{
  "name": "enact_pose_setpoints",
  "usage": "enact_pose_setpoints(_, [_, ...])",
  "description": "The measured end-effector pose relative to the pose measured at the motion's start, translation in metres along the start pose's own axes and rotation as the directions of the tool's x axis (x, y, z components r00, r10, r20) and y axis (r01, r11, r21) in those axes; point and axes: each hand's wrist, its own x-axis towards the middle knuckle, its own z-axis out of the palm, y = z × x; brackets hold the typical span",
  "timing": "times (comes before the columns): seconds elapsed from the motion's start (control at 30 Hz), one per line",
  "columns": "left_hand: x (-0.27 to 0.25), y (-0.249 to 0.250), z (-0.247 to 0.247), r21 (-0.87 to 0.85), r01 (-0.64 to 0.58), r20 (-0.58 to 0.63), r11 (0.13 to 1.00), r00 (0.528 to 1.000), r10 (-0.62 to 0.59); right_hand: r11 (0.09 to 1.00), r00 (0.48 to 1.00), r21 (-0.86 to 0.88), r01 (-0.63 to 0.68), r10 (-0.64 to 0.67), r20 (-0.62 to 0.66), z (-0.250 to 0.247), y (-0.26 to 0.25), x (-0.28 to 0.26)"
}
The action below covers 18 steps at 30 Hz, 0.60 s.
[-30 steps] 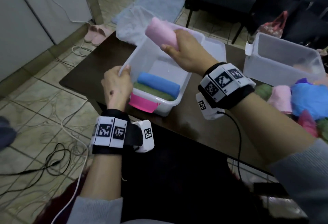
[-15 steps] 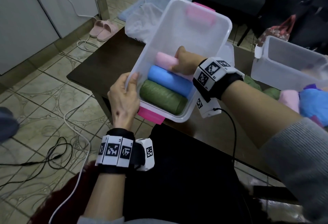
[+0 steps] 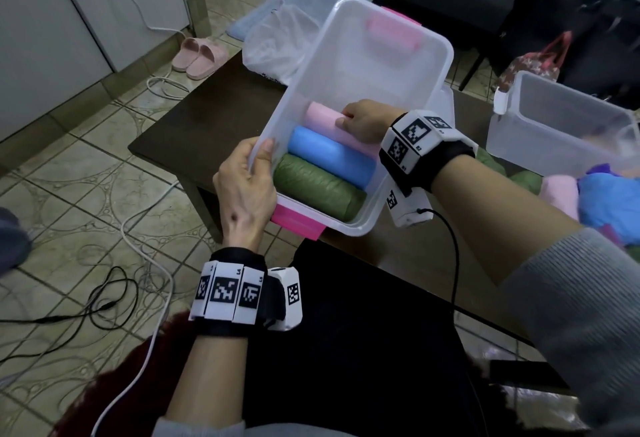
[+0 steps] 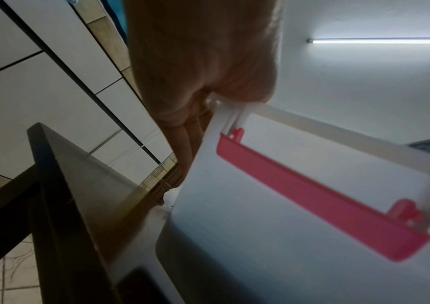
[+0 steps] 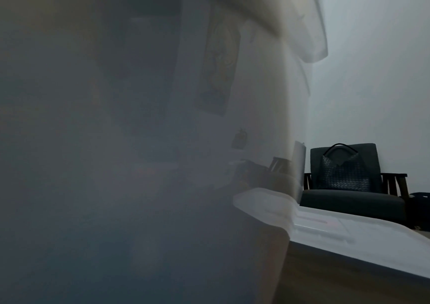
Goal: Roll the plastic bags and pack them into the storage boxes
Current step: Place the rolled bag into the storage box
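Over the dark wooden table mid-frame, above patterned floor tiles, the left hand grips the tilted translucent plastic storage box by its rim while the right hand seemingly curls on the pink rolled bag.

tiled floor, dark armchair

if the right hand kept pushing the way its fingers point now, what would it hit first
The right hand points leftward into the tilted box, with its fingers already on the pink roll. Going on, it would press along that roll toward the box's left wall, probably; depth is unclear.
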Motion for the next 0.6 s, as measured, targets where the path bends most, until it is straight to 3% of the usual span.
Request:
enact_pose_setpoints(0.2, [0.0, 0.0, -0.001, -0.024, 0.009, -0.002, 1.0, 1.0, -0.009, 0.998, 0.999, -0.064, 0.004, -0.002, 0.033, 0.001, 0.0, 0.004])
enact_pose_setpoints(0.27, [0.0, 0.003, -0.001, 0.001, 0.001, 0.001, 1.0, 1.0, -0.001, 0.997, 0.998, -0.071, 0.034, -0.038, -0.052, 0.004, 0.0, 0.008])
enact_pose_setpoints(0.3, [0.0, 0.006, 0.0, 0.022, 0.0, 0.003, 1.0, 1.0, 0.0, 0.997, 0.985, -0.034, 0.063, -0.068, -0.158, 0.005, 0.002, 0.009])
enact_pose_setpoints(0.33, [0.001, 0.009, 0.0, 0.042, 0.004, 0.006, 0.999, 1.0, -0.005, 0.993, 0.948, 0.007, 0.115, -0.108, -0.3, 0.005, 0.003, 0.01])
enact_pose_setpoints(0.4, [0.004, 0.013, 0.001, 0.06, 0.027, 0.012, 0.998, 1.0, -0.028, 0.98, 0.788, -0.015, 0.2, -0.169, -0.591, 0.0, 0.006, 0.007])
enact_pose_setpoints(0.43, [0.006, 0.015, 0.002, 0.063, 0.047, 0.02, 0.997, 0.999, -0.048, 0.985, 0.714, -0.046, 0.167, -0.153, -0.683, -0.003, 0.008, 0.003])
enact_pose_setpoints(0.5, [0.013, 0.017, 0.004, 0.078, 0.088, 0.04, 0.993, 0.995, -0.091, 0.998, 0.66, 0.052, 0.039, 0.013, -0.751, -0.005, 0.014, -0.007])
enact_pose_setpoints(0.57, [0.019, 0.02, 0.006, 0.106, 0.116, 0.054, 0.987, 0.991, -0.123, 0.922, 0.704, 0.387, -0.009, 0.281, -0.652, -0.003, 0.025, -0.01])
enact_pose_setpoints(0.6, [0.021, 0.022, 0.008, 0.119, 0.13, 0.062, 0.984, 0.988, -0.138, 0.822, 0.738, 0.569, -0.005, 0.387, -0.552, 0.0, 0.032, -0.01])
